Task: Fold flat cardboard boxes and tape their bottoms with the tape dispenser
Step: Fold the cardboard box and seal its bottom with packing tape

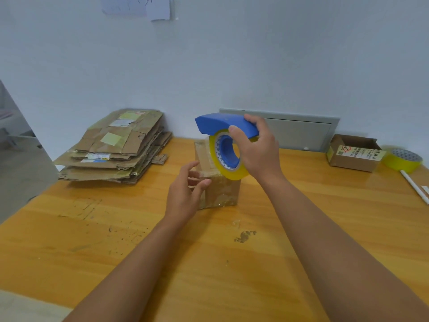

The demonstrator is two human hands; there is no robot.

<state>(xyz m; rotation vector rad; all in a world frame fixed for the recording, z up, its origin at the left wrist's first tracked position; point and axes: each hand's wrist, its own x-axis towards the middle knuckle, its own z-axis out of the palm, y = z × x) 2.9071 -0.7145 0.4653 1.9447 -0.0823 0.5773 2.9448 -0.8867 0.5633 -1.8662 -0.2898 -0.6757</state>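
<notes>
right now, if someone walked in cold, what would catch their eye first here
The bright blue plastic tape dispenser with its yellow-edged tape roll stands out, gripped by the right hand above the small taped brown cardboard box at the middle of the orange wooden table. The left hand hovers open at the box's near-left side. A stack of flattened cardboard boxes lies at the far left.

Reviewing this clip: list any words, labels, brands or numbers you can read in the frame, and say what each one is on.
No text can be read for certain.
Open small box: white label with a red mark, a green square and barcode-like lines, too small to read.
Stack of flat cardboard boxes: several white and yellowish labels, blurred.
Papers on the wall: dark strokes, cut off and illegible.
Roll in the tape dispenser: printing on the core ring, too blurred.
</notes>
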